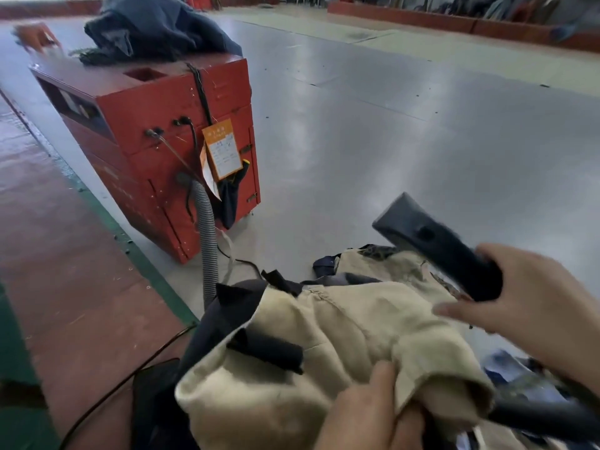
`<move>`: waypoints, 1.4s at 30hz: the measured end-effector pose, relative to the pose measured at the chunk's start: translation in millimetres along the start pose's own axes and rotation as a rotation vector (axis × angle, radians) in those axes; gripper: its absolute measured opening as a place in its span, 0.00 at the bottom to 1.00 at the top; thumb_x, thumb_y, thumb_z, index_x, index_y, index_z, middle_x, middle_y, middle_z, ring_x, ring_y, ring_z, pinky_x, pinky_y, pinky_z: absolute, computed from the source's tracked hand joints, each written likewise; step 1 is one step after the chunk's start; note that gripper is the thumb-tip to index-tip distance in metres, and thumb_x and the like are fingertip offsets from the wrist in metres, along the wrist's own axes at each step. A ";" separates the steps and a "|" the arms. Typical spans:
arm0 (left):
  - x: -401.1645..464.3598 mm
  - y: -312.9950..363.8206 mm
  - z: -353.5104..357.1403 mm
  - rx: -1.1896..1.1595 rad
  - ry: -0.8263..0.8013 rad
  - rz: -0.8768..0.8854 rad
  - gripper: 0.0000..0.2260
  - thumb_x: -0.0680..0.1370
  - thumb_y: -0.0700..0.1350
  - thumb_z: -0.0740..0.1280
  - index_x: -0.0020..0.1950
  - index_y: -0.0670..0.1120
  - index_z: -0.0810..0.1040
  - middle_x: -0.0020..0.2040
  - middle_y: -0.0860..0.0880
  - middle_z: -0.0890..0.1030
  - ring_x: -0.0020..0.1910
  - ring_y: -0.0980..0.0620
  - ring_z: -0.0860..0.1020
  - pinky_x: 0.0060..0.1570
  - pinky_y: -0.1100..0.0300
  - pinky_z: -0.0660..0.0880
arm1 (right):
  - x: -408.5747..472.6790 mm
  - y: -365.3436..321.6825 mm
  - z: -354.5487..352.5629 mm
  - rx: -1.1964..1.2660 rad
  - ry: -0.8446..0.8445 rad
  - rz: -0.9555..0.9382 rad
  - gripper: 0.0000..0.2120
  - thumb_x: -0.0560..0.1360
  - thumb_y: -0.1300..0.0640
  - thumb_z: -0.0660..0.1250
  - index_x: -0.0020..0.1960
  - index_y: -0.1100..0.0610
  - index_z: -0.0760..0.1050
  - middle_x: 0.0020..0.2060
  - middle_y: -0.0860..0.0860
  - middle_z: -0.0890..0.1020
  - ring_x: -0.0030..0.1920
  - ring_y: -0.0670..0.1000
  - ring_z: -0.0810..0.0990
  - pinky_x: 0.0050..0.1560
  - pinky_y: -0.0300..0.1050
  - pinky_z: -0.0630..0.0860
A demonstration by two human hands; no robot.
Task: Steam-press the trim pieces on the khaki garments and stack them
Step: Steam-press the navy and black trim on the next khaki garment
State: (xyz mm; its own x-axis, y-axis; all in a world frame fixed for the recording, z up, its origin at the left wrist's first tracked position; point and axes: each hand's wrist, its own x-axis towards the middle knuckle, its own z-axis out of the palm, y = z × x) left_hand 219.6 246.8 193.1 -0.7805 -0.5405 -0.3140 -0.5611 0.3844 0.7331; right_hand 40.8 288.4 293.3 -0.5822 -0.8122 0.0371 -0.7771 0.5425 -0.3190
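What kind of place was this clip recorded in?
Probably a garment factory floor: a red machine cabinet with a ribbed hose, a khaki garment being worked, and clothing heaped along the far wall.

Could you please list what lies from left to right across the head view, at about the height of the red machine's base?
Red floor strip → green floor stripe → red machine → corrugated grey hose → steamer head held in the right hand.

Landmark: red machine (168, 138).
Right of it: open grey floor (406, 131), free passage.
Near its base: ribbed hose (207, 241) and black cables (130, 378) obstruct.
Nearer than it: khaki garments (324, 345) heaped.
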 end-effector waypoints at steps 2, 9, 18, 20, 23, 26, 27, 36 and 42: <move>12.2 6.8 8.5 -0.110 0.076 0.024 0.21 0.78 0.58 0.56 0.70 0.58 0.57 0.61 0.45 0.77 0.60 0.41 0.74 0.56 0.52 0.72 | -16.2 -2.6 9.1 0.005 -0.048 0.017 0.29 0.48 0.25 0.70 0.37 0.45 0.71 0.24 0.45 0.76 0.27 0.45 0.75 0.28 0.47 0.70; 0.9 -20.7 8.4 0.174 0.148 0.422 0.17 0.84 0.49 0.52 0.63 0.46 0.76 0.54 0.49 0.78 0.55 0.61 0.74 0.56 0.68 0.66 | -33.9 -0.2 54.4 -0.056 -0.316 0.122 0.25 0.63 0.31 0.73 0.43 0.46 0.65 0.36 0.42 0.75 0.35 0.37 0.72 0.32 0.34 0.66; -54.0 -85.1 -73.6 0.597 0.488 0.040 0.33 0.53 0.58 0.80 0.55 0.47 0.82 0.43 0.51 0.78 0.40 0.49 0.79 0.37 0.55 0.78 | -25.2 43.9 72.9 0.001 -0.141 0.224 0.16 0.61 0.56 0.76 0.39 0.46 0.69 0.26 0.49 0.77 0.29 0.53 0.78 0.33 0.52 0.77; -52.0 -88.6 -61.0 0.622 0.528 0.160 0.25 0.58 0.52 0.78 0.53 0.47 0.83 0.35 0.53 0.75 0.33 0.54 0.73 0.32 0.61 0.73 | -18.9 62.6 75.2 0.006 -0.071 0.221 0.17 0.57 0.50 0.74 0.40 0.41 0.69 0.24 0.47 0.76 0.25 0.54 0.77 0.30 0.52 0.77; -44.5 -79.7 -50.8 0.482 0.547 0.232 0.14 0.65 0.49 0.66 0.49 0.51 0.83 0.30 0.56 0.75 0.29 0.56 0.70 0.31 0.63 0.66 | -7.8 92.8 74.7 0.013 0.023 0.224 0.18 0.53 0.41 0.66 0.42 0.36 0.68 0.25 0.44 0.75 0.27 0.53 0.76 0.28 0.54 0.76; -30.6 -67.5 -50.2 0.249 0.554 0.214 0.12 0.66 0.46 0.69 0.49 0.52 0.81 0.36 0.58 0.79 0.33 0.58 0.76 0.33 0.68 0.69 | -0.8 116.3 68.3 0.026 0.071 0.285 0.18 0.52 0.40 0.65 0.41 0.38 0.67 0.25 0.46 0.75 0.27 0.55 0.76 0.24 0.51 0.75; -25.1 -64.5 -48.9 0.207 0.548 0.232 0.12 0.66 0.45 0.70 0.49 0.51 0.81 0.38 0.59 0.80 0.36 0.58 0.77 0.35 0.69 0.70 | -1.8 117.1 63.7 0.028 0.068 0.309 0.18 0.52 0.41 0.66 0.41 0.38 0.68 0.25 0.46 0.75 0.27 0.55 0.76 0.23 0.51 0.74; 9.7 -37.5 -37.1 0.259 0.435 0.396 0.18 0.71 0.43 0.57 0.54 0.49 0.83 0.36 0.52 0.75 0.36 0.51 0.77 0.33 0.60 0.75 | -29.8 41.3 16.8 0.050 -0.059 0.255 0.20 0.58 0.38 0.77 0.36 0.48 0.72 0.23 0.49 0.78 0.25 0.54 0.79 0.30 0.55 0.78; 10.1 -48.1 -33.8 0.279 0.399 0.202 0.16 0.76 0.43 0.56 0.59 0.56 0.75 0.40 0.57 0.77 0.39 0.54 0.78 0.38 0.62 0.73 | -31.7 13.4 -7.6 0.221 -0.242 0.068 0.25 0.52 0.33 0.75 0.45 0.42 0.76 0.30 0.50 0.82 0.23 0.48 0.79 0.27 0.49 0.79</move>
State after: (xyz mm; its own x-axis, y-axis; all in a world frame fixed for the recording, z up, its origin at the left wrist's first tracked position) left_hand 248.0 197.6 175.1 -0.7459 -0.6567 0.1110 -0.5045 0.6660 0.5495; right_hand 47.0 323.1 295.1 -0.5366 -0.8175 -0.2093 -0.6521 0.5591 -0.5121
